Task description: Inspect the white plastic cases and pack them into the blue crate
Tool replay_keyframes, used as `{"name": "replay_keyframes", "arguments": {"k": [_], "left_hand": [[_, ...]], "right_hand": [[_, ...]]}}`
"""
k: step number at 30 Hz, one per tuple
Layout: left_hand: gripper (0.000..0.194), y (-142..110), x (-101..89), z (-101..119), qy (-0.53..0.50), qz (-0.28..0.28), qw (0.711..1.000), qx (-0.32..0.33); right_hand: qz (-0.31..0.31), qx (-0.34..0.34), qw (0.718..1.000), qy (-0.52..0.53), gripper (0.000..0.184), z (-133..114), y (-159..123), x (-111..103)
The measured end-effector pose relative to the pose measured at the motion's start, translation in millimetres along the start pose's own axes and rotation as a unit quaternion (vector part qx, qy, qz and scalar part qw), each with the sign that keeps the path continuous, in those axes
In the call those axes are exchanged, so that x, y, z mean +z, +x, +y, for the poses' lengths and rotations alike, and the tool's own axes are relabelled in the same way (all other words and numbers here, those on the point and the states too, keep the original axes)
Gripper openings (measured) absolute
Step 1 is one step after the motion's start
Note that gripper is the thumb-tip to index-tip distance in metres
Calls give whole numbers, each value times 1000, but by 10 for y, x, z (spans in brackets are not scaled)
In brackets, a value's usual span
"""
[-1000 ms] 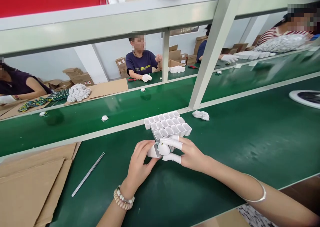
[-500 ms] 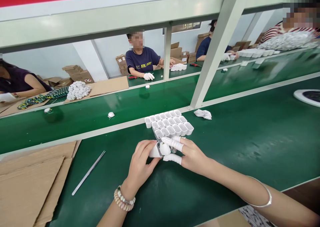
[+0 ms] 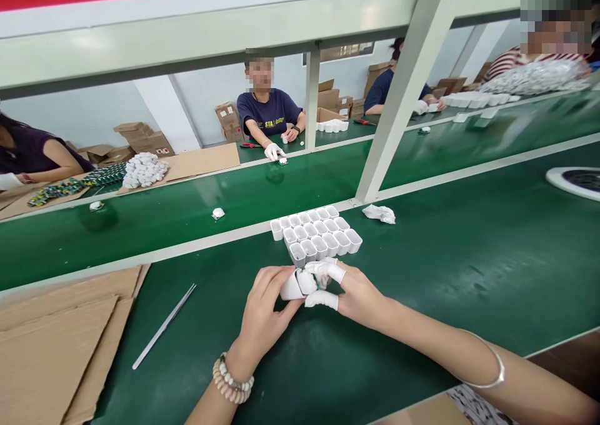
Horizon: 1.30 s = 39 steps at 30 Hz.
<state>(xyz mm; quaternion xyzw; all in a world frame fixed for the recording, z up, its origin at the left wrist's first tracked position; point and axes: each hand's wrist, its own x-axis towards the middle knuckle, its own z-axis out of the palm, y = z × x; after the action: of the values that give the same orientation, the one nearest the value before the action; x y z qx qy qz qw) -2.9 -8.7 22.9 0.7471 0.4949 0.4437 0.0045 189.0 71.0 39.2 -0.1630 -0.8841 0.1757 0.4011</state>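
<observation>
My left hand [image 3: 260,315] is closed around a small white plastic housing [image 3: 289,289], its mouth facing right. At that mouth my right hand [image 3: 359,292], with white finger cots on several fingers, grips a white rounded part [image 3: 307,282]. A bit of green shows at the part's edge, partly covered by the fingers. Whether the part sits inside the housing or only against its rim, I cannot tell. Just beyond my hands stand rows of open white housings [image 3: 320,245] on the green table.
Tweezers [image 3: 164,326] lie left of my hands, beside flattened cardboard [image 3: 51,356]. A crumpled white piece [image 3: 379,214] is behind the rows. Past a pale metal post [image 3: 391,100], a green conveyor belt [image 3: 159,209] carries small white parts [image 3: 218,214]. Co-workers sit across it.
My right fingers have shifted slightly around the white rounded part, which has tilted a little at the housing's mouth. Parts on the belt moved right. A co-worker's gloved hand reached to one.
</observation>
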Motion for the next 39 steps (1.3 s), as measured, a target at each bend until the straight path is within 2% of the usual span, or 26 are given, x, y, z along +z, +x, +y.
{"name": "replay_keyframes", "arguments": {"k": [6, 12, 17, 21, 27, 31, 39], "left_hand": [[42, -5, 3, -10, -11, 26, 999, -35], [42, -1, -13, 38, -32, 52, 997, -54], [40, -6, -13, 100, -38, 54, 995, -69], [35, -16, -13, 140, -50, 61, 994, -71], [39, -29, 3, 151, -61, 83, 992, -78], [38, -30, 13, 151, -56, 81, 992, -76], [39, -45, 45, 116, -59, 62, 994, -61]], "right_hand": [[-17, -38, 999, -9, 50, 29, -10, -14], [37, -63, 997, -11, 45, 17, -9, -4], [73, -117, 990, -37, 30, 16, -3, -3], [43, -132, 989, -47, 27, -9, 6, -26], [20, -139, 989, -52, 39, -25, 11, -17], [-22, -134, 989, -50, 43, -13, -1, 11], [-28, -136, 989, -44, 29, -43, -6, 33]]}}
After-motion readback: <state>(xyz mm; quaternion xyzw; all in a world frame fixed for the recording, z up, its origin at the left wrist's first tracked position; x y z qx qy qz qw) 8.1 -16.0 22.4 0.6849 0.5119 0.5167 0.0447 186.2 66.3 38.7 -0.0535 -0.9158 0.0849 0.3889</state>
